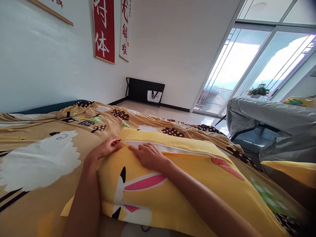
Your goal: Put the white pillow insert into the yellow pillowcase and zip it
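Observation:
A yellow pillow (172,194) in a cartoon rabbit cover lies on the bed in front of me. Along its far edge the cover gapes and shows the white inner pillow (170,149). My left hand (105,149) pinches the cover's corner at the left end of that gap, fingers curled on the fabric. My right hand (148,154) rests on top of the pillow just right of it, fingers pressed together at the edge of the opening, where they seem to pinch the cover's edge.
A tan bedspread (49,144) with sheep and tree prints covers the bed. A grey covered piece of furniture (271,121) stands at the right. A black low table (144,90) sits by the far wall, glass doors (234,69) beyond.

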Tool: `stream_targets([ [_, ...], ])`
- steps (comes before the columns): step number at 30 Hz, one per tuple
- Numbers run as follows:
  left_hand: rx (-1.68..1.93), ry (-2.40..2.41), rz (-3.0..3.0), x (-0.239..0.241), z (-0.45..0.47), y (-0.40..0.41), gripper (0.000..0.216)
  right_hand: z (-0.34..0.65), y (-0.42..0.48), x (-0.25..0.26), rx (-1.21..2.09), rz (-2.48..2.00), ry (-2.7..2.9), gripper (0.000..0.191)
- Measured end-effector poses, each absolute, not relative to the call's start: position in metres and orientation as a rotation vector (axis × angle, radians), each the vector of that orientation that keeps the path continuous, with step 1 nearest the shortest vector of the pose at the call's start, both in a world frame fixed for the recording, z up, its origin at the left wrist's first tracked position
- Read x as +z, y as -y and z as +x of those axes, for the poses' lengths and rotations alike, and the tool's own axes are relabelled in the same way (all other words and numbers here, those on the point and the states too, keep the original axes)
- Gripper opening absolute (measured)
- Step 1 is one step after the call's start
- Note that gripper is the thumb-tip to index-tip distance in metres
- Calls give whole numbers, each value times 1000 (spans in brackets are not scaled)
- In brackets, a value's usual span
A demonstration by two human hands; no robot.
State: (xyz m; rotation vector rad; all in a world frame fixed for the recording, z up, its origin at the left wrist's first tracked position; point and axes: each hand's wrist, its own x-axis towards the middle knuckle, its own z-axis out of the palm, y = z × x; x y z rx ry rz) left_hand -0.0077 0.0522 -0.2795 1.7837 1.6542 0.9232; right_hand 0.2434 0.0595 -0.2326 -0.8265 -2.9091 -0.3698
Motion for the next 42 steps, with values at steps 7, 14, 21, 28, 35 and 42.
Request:
stream_targets([
  [7, 943, -1532, 1880, -275, -3, -49, 55, 239, -43, -235, -597, -740, 2958, 40],
  [14, 1107, -1480, 1877, -266, 6, -44, 39, 238, -32, -234, -767, -753, 2960, 42],
  [21, 1208, -1427, 1939, -237, 22, -24, 34, 254, -29, -208, -376, -613, 2680, 24],
  [28, 1279, -1622, 2217, -194, 56, 22, 29, 256, -4, -181, 3, -562, 2288, 18],
  [35, 1309, -1764, 2531, -176, 86, 69, 18, 261, 25, -162, 42, -683, 2134, 10],
  [42, 1324, -1727, 2642, -175, 91, 85, 12, 261, 43, -163, -340, -518, 2124, 22],
])
